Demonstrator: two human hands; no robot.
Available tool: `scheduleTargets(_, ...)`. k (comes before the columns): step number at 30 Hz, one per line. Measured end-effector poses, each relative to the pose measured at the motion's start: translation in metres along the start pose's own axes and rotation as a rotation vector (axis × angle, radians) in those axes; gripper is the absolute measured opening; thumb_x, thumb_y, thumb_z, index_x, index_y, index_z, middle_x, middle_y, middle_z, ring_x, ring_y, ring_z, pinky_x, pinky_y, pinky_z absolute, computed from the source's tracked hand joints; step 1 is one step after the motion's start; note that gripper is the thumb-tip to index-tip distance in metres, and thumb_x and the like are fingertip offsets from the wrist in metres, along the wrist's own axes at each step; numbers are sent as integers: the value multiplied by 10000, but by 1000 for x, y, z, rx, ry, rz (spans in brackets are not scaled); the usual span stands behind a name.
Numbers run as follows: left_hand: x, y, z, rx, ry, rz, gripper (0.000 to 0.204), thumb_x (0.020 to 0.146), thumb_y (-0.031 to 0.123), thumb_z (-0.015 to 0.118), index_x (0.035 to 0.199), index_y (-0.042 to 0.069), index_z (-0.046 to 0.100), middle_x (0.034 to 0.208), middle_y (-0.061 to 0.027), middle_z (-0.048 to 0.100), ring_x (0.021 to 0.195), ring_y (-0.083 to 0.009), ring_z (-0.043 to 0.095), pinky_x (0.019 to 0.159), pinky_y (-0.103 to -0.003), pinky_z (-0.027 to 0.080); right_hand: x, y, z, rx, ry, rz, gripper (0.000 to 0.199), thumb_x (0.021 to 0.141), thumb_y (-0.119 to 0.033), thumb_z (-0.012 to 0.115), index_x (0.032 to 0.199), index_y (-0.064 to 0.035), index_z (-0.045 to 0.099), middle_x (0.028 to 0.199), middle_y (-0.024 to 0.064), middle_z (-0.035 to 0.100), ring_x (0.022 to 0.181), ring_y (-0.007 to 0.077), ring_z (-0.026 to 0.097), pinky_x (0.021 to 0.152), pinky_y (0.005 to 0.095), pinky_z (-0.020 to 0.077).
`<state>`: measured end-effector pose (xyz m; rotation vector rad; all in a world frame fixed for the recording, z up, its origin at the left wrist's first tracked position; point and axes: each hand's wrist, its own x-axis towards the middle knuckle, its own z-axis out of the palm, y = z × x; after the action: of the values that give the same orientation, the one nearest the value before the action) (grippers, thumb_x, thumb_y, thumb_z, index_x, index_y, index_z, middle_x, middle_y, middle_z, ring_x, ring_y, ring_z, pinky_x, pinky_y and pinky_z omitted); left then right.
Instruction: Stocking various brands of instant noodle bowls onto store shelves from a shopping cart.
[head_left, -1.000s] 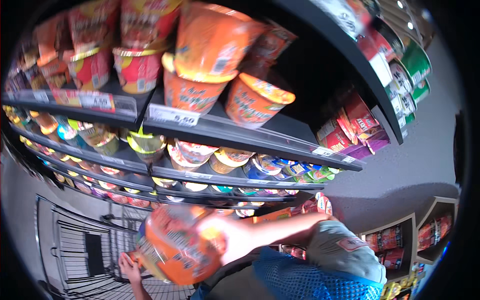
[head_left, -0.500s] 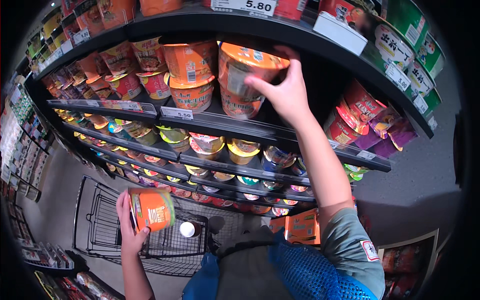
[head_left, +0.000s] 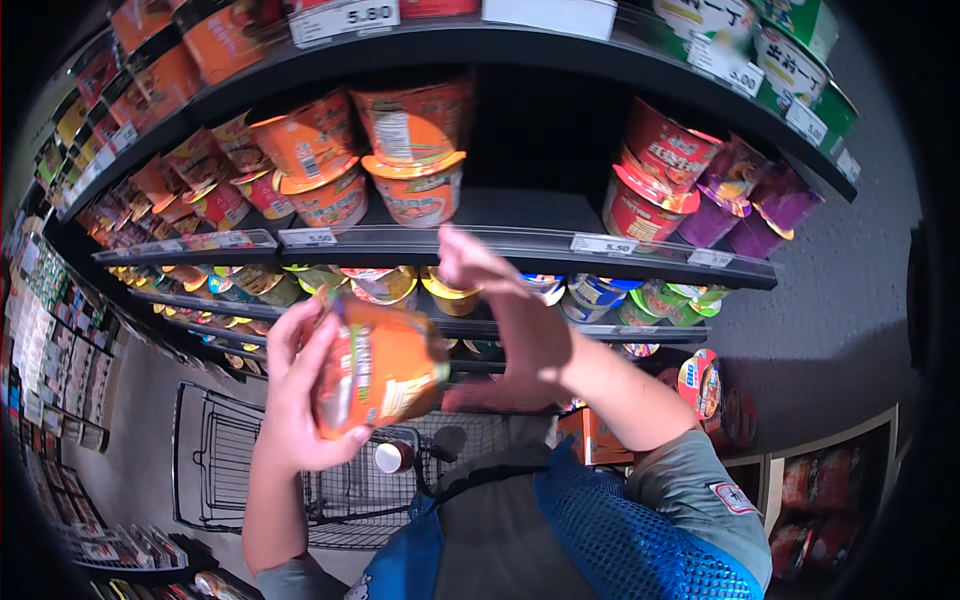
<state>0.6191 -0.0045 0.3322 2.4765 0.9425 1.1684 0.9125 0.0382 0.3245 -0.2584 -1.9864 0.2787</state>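
Observation:
My left hand [head_left: 293,395] grips an orange instant noodle cup [head_left: 390,362] from its left side. The cup is tipped on its side in front of the lower shelves. My right hand [head_left: 525,335], blurred by motion, is just right of the cup with thumb and fingers apart and nothing between them. Whether it touches the cup I cannot tell. Above, stacked orange noodle cups [head_left: 410,120] stand two high on the shelf [head_left: 530,210], with a dark gap to their right.
Red noodle cups [head_left: 655,205] and purple cups [head_left: 765,225] stand right of the gap. More cups fill the lower shelves. A black wire shopping cart [head_left: 215,470] below holds a white-lidded container [head_left: 392,458]. An orange carton [head_left: 600,440] is low beside my right arm.
My right hand has let go of the stacked cup on the shelf and come down toward the held cup. My left hand has raised its cup rightward and tipped it. The view has shifted.

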Motion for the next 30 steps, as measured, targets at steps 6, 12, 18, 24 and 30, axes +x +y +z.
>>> scheduleTargets(6,98,53,38,129,-177,259,811,598,331,855,1337,113,603,1395,-201,456,1303,-443,441,1083,-540,386,-16,-31,-18,-172,-41,386,1144,644,-334,917,1521,-19,254,1536,310,311,1444,471,305,1201,498,283)
scheduleTargets(12,117,46,45,84,38,398,689,766,384,824,1319,65,564,1373,-173,416,1201,-308,491,977,-424,445,-32,-25,-38,-241,99,519,1188,601,-332,935,1496,68,264,1510,286,352,1395,432,399,1202,473,283)
scheduleTargets(18,56,-12,71,-370,511,15,381,861,-126,594,1187,67,560,1239,-72,426,992,-128,462,852,-248,411,-64,-4,-36,-6,233,441,1376,599,-169,965,1549,-9,-17,1470,248,410,1339,332,480,1150,462,361)
scheduleTargets(24,-130,-108,138,-503,418,-581,324,911,-122,475,1145,59,606,1250,-71,435,1074,-146,496,894,-246,433,-97,-22,-20,411,210,746,1299,687,-159,911,1566,-159,-45,1489,246,392,1377,316,443,1171,574,238)
scheduleTargets(30,-496,-248,264,-421,454,-1272,437,902,-111,491,1324,2,492,1300,-136,548,1241,-237,531,1090,-358,395,-165,-49,25,314,-28,904,1427,629,-185,961,1543,-91,-131,1490,236,356,1394,328,417,1155,487,316)
